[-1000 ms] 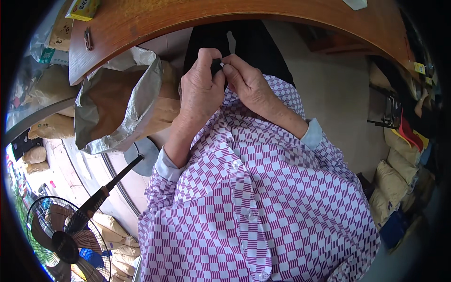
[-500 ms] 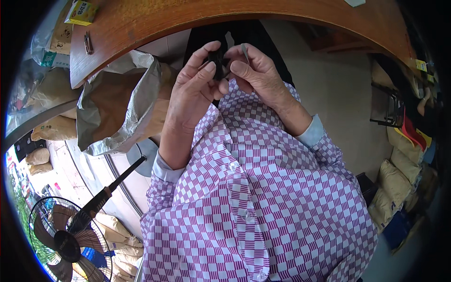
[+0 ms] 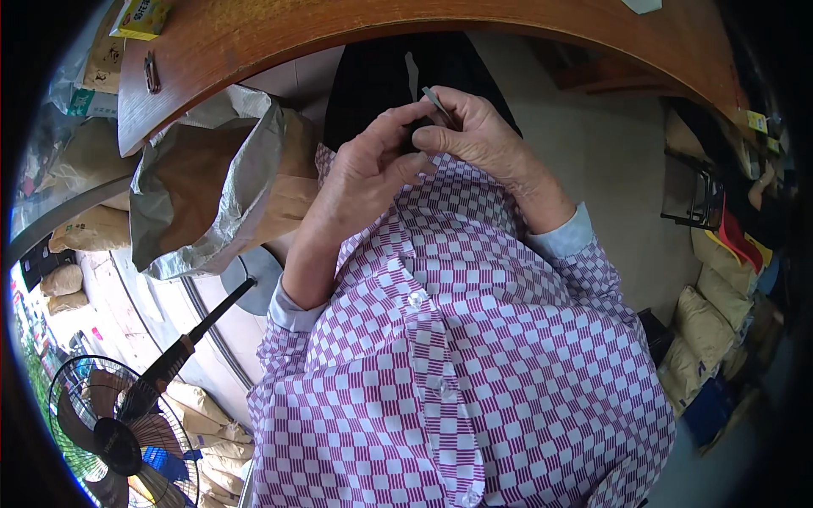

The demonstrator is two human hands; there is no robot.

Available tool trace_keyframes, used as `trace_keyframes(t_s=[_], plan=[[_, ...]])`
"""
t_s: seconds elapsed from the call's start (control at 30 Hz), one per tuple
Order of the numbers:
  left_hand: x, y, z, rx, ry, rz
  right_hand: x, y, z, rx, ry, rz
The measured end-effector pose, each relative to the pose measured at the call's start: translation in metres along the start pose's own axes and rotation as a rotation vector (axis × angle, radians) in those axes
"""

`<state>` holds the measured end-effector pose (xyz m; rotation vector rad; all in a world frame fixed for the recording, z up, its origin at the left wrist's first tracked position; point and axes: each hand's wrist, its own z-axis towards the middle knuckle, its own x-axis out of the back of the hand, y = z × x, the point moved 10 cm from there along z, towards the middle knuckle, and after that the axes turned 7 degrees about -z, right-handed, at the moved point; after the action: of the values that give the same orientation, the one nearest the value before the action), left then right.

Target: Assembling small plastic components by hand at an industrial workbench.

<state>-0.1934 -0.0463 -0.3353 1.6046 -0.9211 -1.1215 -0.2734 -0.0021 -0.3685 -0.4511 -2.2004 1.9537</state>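
Left hand (image 3: 362, 171) closes on a mostly hidden black object (image 3: 415, 134), right hand (image 3: 481, 137) on a thin grey strip (image 3: 435, 101).

A wooden tabletop (image 3: 356, 30) curves across the upper edge, bearing a yellow carton (image 3: 142, 19) and small metal clippers (image 3: 152, 74) toward its left end. Just below gapes a silvery woven sack (image 3: 244, 190) — brown inside — and lower left stands a black pedestal fan (image 3: 117, 446). Stuffed tan sacks (image 3: 707, 326) lie at right, below a black-framed chair (image 3: 701, 203).
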Motion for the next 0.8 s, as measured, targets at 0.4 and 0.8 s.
trace_keyframes(t_s=[0.4,0.8], plan=[[0.036,0.009,-0.010,-0.131,0.353,-0.014,-0.036,-0.024,-0.015,-0.109,0.078,0.008],[0.044,0.012,-0.011,-0.249,0.350,0.113,-0.044,-0.024,0.000,-0.108,0.066,-0.027]])
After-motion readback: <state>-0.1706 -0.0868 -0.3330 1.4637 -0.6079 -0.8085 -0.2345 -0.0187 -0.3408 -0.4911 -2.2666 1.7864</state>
